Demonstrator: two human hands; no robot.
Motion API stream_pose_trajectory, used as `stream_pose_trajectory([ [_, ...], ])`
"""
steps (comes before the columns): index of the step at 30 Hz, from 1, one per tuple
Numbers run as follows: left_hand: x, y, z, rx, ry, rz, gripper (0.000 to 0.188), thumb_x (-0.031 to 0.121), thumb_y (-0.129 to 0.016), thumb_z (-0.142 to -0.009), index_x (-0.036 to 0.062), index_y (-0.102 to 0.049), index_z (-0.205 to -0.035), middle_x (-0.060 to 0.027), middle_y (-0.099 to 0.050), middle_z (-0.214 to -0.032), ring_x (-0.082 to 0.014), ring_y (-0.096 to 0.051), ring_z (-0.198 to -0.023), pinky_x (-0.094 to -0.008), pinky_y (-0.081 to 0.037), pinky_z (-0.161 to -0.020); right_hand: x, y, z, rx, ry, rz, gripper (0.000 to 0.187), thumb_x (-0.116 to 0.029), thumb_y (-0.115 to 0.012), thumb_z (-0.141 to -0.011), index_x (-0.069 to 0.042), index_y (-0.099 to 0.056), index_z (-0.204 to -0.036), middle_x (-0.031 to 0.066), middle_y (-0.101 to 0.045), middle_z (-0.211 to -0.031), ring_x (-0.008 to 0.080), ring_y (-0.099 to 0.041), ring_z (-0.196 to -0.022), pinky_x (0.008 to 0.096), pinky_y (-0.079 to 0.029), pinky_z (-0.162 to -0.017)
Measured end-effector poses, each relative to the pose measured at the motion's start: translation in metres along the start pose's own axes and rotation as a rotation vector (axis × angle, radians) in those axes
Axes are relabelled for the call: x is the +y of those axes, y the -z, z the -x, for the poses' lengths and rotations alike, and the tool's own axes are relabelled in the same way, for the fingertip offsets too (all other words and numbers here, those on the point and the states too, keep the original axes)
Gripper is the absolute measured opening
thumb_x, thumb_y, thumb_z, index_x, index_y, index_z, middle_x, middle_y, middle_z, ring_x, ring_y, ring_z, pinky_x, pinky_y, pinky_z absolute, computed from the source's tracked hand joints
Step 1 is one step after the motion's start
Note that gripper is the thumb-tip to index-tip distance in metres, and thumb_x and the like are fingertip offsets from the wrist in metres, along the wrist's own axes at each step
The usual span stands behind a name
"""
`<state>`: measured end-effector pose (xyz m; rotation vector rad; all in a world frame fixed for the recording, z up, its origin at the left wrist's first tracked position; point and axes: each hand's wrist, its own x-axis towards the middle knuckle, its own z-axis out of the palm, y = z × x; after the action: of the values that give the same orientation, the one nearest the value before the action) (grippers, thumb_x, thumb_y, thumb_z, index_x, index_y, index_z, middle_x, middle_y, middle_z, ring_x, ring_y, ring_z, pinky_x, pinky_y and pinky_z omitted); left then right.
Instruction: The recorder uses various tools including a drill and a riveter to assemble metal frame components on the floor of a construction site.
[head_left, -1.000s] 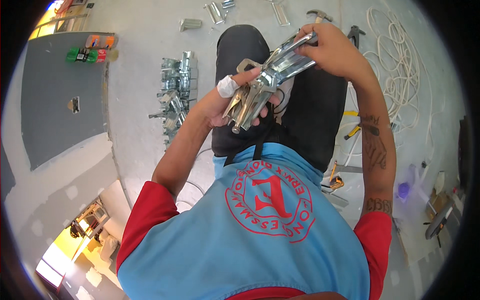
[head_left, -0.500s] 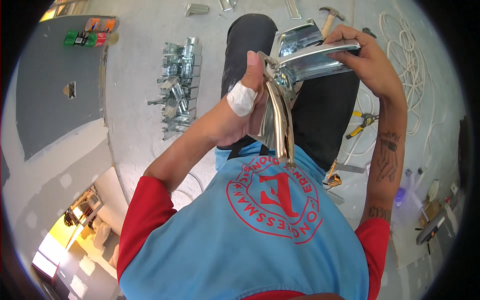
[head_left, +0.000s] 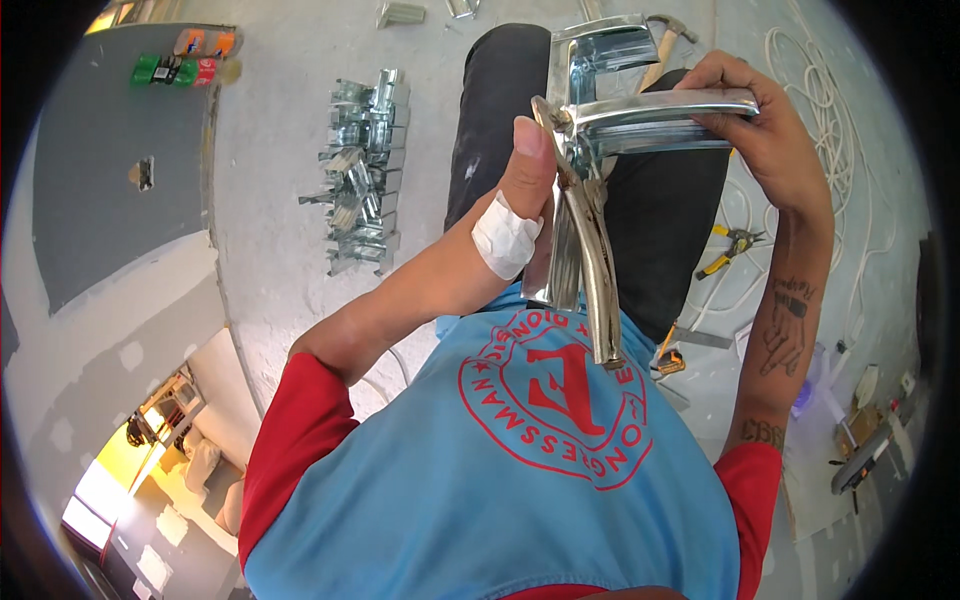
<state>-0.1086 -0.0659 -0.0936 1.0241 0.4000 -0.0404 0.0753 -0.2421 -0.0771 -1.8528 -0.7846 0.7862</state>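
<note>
1. Above the person's lap, the left hand [head_left: 520, 200] is closed around the long handles of a pair of metal pliers [head_left: 590, 260], thumb raised along the tool; a white bandage [head_left: 505, 238] wraps the base of that thumb.
2. The pliers' head sits at the top, against the near end of a bent, shiny metal bracket [head_left: 640, 105]; whether it actually bites the metal cannot be told. The handles hang down toward the blue and red shirt [head_left: 480, 480].
3. The right hand [head_left: 765, 135] is curled shut on the far end of the bracket, fingers over its upper edge, holding it roughly level over the dark trousers [head_left: 660, 210].
4. On the pale floor to the person's left lies a pile of similar metal pieces [head_left: 365, 170], well apart from the hands.
5. To the right, yellow-handled pliers [head_left: 730, 245] rest on the floor near the knee, and a coil of white cable [head_left: 830, 100] lies beyond them.
6. A hammer [head_left: 665, 35] shows at the top edge, just past the bracket.
</note>
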Motion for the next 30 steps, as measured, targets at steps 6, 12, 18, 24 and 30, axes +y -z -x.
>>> stream_pose_trajectory([
  [6,0.005,-0.001,0.013,0.039,0.002,0.012,0.111,0.087,-0.049,-0.070,0.0026,-0.043,-0.141,-0.0087,-0.061,-0.119,-0.0151,-0.059,-0.104,-0.0284,-0.050,-0.085,0.008,0.000,-0.003,-0.013,0.087,-0.002,0.013,-0.004,-0.065,-0.089,-0.006,-0.063,-0.102,-0.0014,-0.065,-0.095,0.0080,-0.060,-0.091,0.0246,-0.047,-0.083],
  [12,0.009,0.015,0.022,-0.045,0.159,-0.111,0.099,0.077,-0.053,-0.077,0.0038,-0.038,-0.143,-0.0087,-0.061,-0.113,-0.0149,-0.060,-0.096,-0.0291,-0.052,-0.079,0.010,-0.006,-0.005,0.006,0.025,-0.097,0.013,-0.004,-0.066,-0.088,-0.006,-0.065,-0.100,-0.0029,-0.063,-0.092,0.0090,-0.058,-0.092,0.0265,-0.046,-0.084],
  [18,0.009,0.025,0.027,-0.087,0.238,-0.185,0.090,0.066,-0.057,-0.084,0.0051,-0.033,-0.145,-0.0087,-0.061,-0.107,-0.0147,-0.061,-0.087,-0.0297,-0.053,-0.073,0.001,-0.032,0.013,0.143,0.058,-0.091,0.012,0.002,-0.063,-0.087,-0.002,-0.064,-0.099,-0.0012,-0.062,-0.089,0.0077,-0.057,-0.087,0.0246,-0.046,-0.079],
  [24,0.009,0.030,0.029,-0.106,0.296,-0.253,0.082,0.056,-0.061,-0.091,0.0063,-0.028,-0.147,-0.0087,-0.061,-0.100,-0.0145,-0.062,-0.079,-0.0304,-0.054,-0.068,-0.007,-0.065,0.028,0.300,0.051,-0.093,0.014,0.005,-0.059,-0.087,0.001,-0.064,-0.100,0.0017,-0.063,-0.085,0.0071,-0.057,-0.082,0.0222,-0.047,-0.074],
  [30,0.006,0.039,0.034,-0.151,0.206,-0.287,0.070,0.021,-0.064,-0.088,0.0050,-0.028,-0.145,-0.0077,-0.055,-0.096,-0.0154,-0.060,-0.075,-0.0322,-0.053,-0.063,-0.027,-0.075,0.049,0.373,0.133,0.103,0.013,0.008,-0.055,-0.087,0.003,-0.064,-0.095,0.0086,-0.070,-0.085,0.0120,-0.063,-0.079,0.0269,-0.050,-0.073],
])
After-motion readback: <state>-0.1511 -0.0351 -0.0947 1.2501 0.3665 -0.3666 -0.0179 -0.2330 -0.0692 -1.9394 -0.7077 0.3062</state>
